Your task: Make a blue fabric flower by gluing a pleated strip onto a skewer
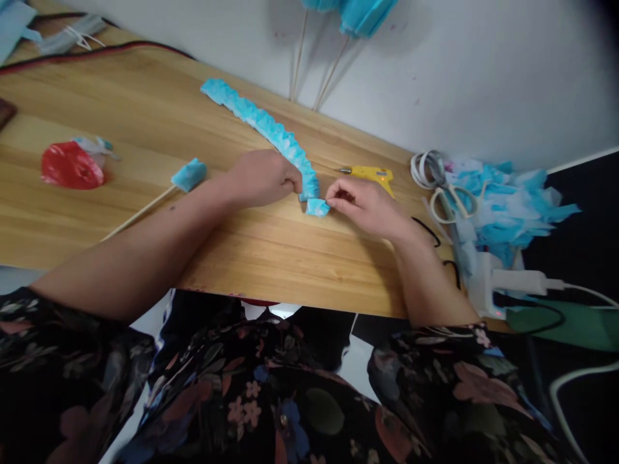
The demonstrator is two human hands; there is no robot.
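A long pleated strip of light blue tissue-like material (271,129) curves over the wooden table, from the upper left down to its near end between my hands. My left hand (264,177) is closed at the strip's left edge, its fingertips on the material and partly hidden. From the other side, my right hand (360,203) pinches the folded near end of the strip between thumb and forefinger. To the left of my left hand lies a thin wooden stick with a rolled blue tip (189,174). A yellow glue gun (367,173) rests just behind my right hand.
Scissors (453,201), a roll of white tape (422,169) and a heap of blue and white scraps (512,203) crowd the right. A white power strip (481,283) sits at the front right. A red plastic bag (72,165) lies left; blue pieces on sticks (367,16) lean on the wall.
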